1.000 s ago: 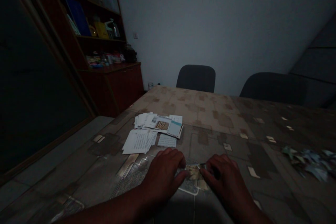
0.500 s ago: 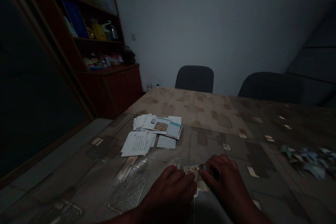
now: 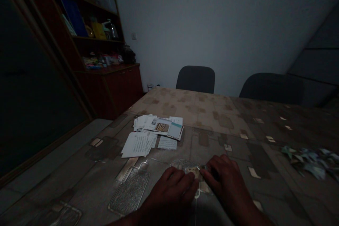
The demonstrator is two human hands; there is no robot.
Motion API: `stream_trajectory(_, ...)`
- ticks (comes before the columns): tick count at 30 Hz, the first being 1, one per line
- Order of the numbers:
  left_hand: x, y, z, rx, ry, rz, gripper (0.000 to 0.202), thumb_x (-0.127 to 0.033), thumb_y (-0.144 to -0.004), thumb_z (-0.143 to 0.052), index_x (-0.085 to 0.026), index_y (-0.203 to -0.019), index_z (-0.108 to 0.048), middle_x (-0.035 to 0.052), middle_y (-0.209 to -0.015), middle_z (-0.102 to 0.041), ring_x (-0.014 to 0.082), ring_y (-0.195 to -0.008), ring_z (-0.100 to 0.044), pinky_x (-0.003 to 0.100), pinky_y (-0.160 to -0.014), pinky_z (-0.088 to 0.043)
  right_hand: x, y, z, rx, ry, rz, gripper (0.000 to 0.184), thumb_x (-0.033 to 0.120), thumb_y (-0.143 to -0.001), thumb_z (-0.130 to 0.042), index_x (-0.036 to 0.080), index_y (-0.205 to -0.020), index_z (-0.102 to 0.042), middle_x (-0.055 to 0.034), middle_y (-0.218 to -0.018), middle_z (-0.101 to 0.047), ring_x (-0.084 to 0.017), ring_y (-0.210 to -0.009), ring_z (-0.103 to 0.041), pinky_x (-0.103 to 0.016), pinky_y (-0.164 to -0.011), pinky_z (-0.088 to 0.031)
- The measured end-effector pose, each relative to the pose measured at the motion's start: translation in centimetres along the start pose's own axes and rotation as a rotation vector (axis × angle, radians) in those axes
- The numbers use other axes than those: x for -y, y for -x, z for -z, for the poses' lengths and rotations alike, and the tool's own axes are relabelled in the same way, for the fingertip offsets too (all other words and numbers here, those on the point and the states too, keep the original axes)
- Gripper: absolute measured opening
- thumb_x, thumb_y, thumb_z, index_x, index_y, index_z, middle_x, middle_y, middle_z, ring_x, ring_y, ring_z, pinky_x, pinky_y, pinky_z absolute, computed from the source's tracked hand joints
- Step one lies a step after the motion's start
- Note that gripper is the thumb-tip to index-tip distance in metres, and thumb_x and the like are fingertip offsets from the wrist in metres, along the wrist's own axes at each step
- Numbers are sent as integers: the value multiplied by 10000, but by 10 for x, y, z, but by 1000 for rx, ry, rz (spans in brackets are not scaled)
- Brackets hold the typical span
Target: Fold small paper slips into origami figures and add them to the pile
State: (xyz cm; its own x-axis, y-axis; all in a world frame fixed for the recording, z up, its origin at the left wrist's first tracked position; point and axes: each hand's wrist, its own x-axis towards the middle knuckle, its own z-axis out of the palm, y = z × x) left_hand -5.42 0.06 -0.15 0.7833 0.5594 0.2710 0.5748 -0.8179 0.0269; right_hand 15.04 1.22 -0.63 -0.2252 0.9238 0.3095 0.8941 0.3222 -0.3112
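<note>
The room is dim. My left hand [image 3: 172, 192] and my right hand [image 3: 224, 182] meet at the near edge of the table [image 3: 212, 113], fingers curled. Between their fingertips lies a small tan piece of paper [image 3: 194, 172], which both hands pinch or press. It rests on a clear plastic sleeve [image 3: 185, 165] on the tablecloth. A second clear textured sleeve [image 3: 129, 192] lies flat to the left of my left hand.
Stacks of white printed cards and papers [image 3: 156, 129] lie further back on the left. A heap of bluish paper scraps [image 3: 309, 160] sits at the right. Two dark chairs [image 3: 196, 79] stand behind the table. A wooden shelf unit [image 3: 100, 49] fills the left wall.
My left hand has pulled back toward me and off the textured sleeve, which now lies uncovered. Its fingertips stay at the small paper. The right hand has barely moved.
</note>
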Motion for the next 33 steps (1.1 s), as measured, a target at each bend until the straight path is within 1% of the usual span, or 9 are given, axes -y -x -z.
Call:
stream_trajectory(6, 2, 0, -3, -9, -47, -29, 395, -321, -879, -577, -148, -1229, -515, 78, -1121, -643, 238, -896, -564, 390, -782, -442, 1, 0, 1, -15, 31, -1, 214, 232, -816, -708, 204, -662, -562, 4, -669, -593, -233, -707, -547, -339, -679, -332)
stream_trajectory(13, 4, -1, -7, -35, -66, -65, 328, -240, -900, -545, -152, -1215, -519, 83, -1079, -653, 233, -879, -552, 392, -789, -414, 1, -3, -2, -31, -7, -52, 198, 186, -800, -683, 205, -652, -553, -2, -662, -594, -235, -701, -545, -360, -686, -349)
stream_trajectory(17, 5, 1, -5, -23, -49, -42, 420, -310, -852, -615, -148, -1226, -514, 72, -1131, -639, 246, -917, -536, 410, -854, -396, -12, -2, 6, -75, -35, -61, 93, 116, -834, -593, 200, -796, -582, -13, -723, -626, -213, -690, -558, -336, -665, -383)
stream_trajectory(19, 6, 2, -6, -30, -51, -48, 443, -327, -838, -630, -151, -1228, -516, 63, -1151, -635, 251, -927, -533, 412, -874, -387, -17, 3, 12, -80, -56, 8, 123, 96, -868, -543, 202, -889, -604, -38, -837, -660, -218, -793, -575, -336, -718, -404)
stream_trajectory(21, 7, 2, -8, -51, -62, -65, 417, -330, -846, -623, -156, -1213, -528, 56, -1159, -634, 251, -931, -533, 415, -896, -376, -18, 9, 17, -55, -82, 266, 160, 125, -898, -535, 211, -1008, -613, -43, -882, -672, -213, -808, -569, -336, -731, -398)
stream_trajectory(24, 7, 1, -9, -54, -73, -70, 393, -332, -853, -619, -158, -1196, -537, 54, -1149, -639, 244, -919, -537, 412, -903, -378, -10, 15, 19, -17, -29, 454, 162, 172, -906, -573, 223, -1049, -629, -37, -882, -689, -208, -793, -554, -350, -756, -383)
stream_trajectory(28, 8, 2, -6, -26, -78, -64, 391, -348, -843, -636, -166, -1177, -545, 57, -1128, -650, 243, -920, -551, 448, -935, -372, -2, 16, 14, -30, 43, 505, 42, 190, -877, -644, 207, -914, -654, -26, -843, -709, -203, -764, -557, -369, -795, -376)
stream_trajectory(31, 11, 5, -2, 6, -61, -72, 429, -392, -845, -631, -166, -1198, -537, 64, -1161, -649, 255, -974, -551, 488, -994, -335, -3, 16, 13, -45, 64, 497, 99, 112, -834, -653, 206, -862, -643, -22, -858, -718, -213, -791, -566, -390, -849, -363)
stream_trajectory(33, 13, 8, 0, 23, -33, -75, 429, -388, -866, -604, -170, -1227, -524, 73, -1210, -635, 253, -1003, -545, 483, -1008, -332, -5, 18, 13, -59, 58, 481, 163, 58, -802, -628, 208, -864, -638, -23, -870, -717, -218, -811, -570, -395, -863, -359)
